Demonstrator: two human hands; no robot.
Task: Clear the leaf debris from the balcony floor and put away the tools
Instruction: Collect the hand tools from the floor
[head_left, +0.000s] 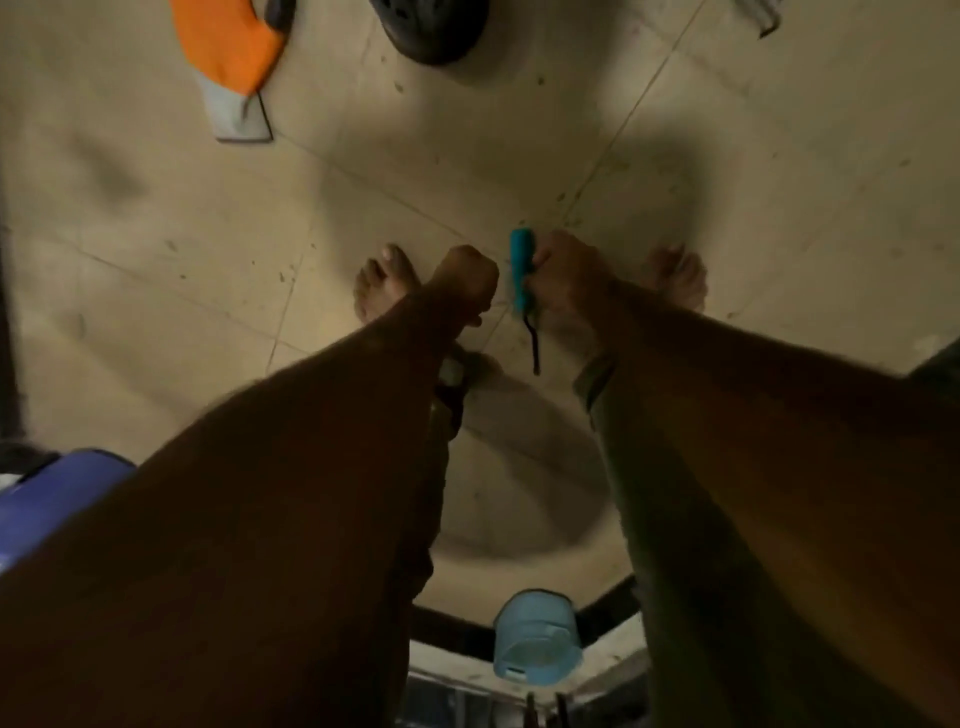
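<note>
I look straight down at the beige tiled balcony floor (182, 223), which carries small dark specks of leaf debris (561, 197). My right hand (566, 275) grips a teal tool handle (521, 270); a black loop (534, 348) hangs from its near end. What the handle belongs to is hidden. My left hand (467, 275) is a closed fist just left of the handle, with nothing visible in it. Both bare feet show beyond the hands. An orange and grey dustpan-like object (228, 57) lies on the floor at the top left.
A dark round object (431, 26) sits at the top edge. A light blue bucket (537, 639) stands near a dark ledge at the bottom. A blue-purple container (57, 499) is at the left. A metal piece (763, 15) shows top right.
</note>
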